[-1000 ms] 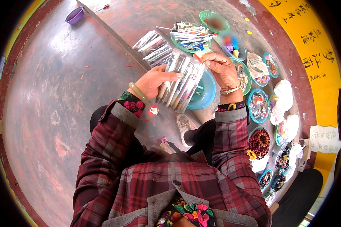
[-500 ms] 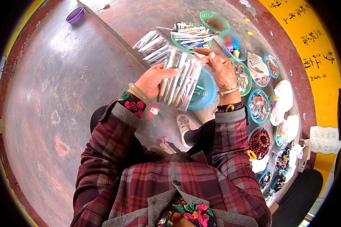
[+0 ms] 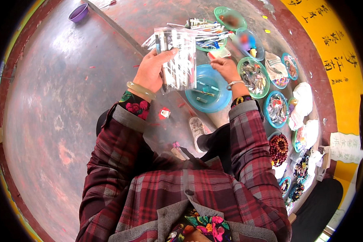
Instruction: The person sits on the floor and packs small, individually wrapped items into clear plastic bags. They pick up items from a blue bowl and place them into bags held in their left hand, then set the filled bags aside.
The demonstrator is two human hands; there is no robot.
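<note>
My left hand (image 3: 150, 71) is closed on a clear plastic bag of pens (image 3: 180, 66), thumb across its front and the bag held upright. Glare hides part of what is inside. My right hand (image 3: 227, 69) pinches a small clear packet with a red edge (image 3: 221, 54) between thumb and fingers. Below and between the hands stands a blue basin (image 3: 211, 107) with a few slim pieces in it. Beyond the packet, a green basket (image 3: 209, 49) is heaped with pens (image 3: 205, 30). More bagged pens (image 3: 149, 42) lie behind my left hand, partly hidden.
Several baskets line the right side, among them a green one of small packets (image 3: 266, 76) and a blue one (image 3: 285, 121). Red-brown beads (image 3: 278, 149) lie nearer me. A purple basin (image 3: 78, 13) stands far left. My shoe (image 3: 197, 131) is below the blue basin.
My left hand has carried the bag of pens left and away from my right hand. My right hand has drawn apart from it and lowered, with the small packet now showing in its fingers.
</note>
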